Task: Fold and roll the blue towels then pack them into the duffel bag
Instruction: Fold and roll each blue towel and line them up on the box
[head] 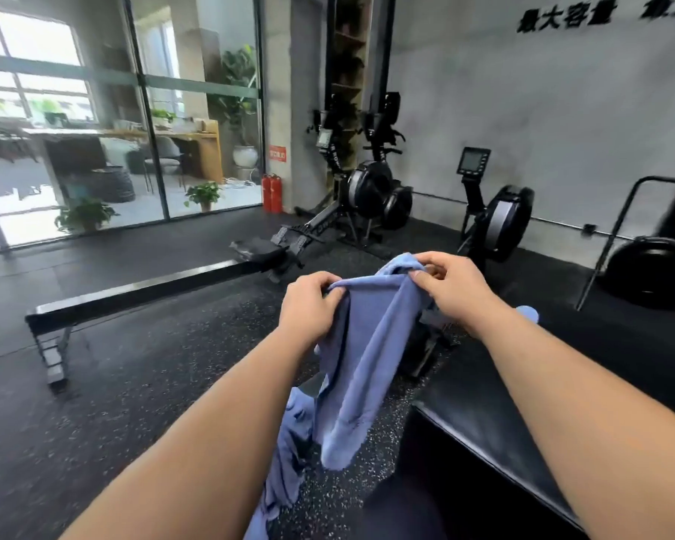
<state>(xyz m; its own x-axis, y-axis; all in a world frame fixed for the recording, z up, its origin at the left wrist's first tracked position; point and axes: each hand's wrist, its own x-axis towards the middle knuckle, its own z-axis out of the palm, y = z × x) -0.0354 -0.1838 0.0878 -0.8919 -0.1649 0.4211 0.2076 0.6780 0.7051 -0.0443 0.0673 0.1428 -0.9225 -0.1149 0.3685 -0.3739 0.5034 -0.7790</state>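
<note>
Two pinch grips, left hand [308, 302] and right hand [451, 284], atop the blue towel [361, 364], cloth slack below them.

We are seeing open floor [141, 403] on the left; the blue towel [363, 356] is hanging centrally, a black platform [495, 415] blocking the right.

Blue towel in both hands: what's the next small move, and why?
Probably spread the hands apart to pull the top edge straight: left hand and right hand pinch the blue towel close together, so it hangs bunched, too creased to fold.
</note>
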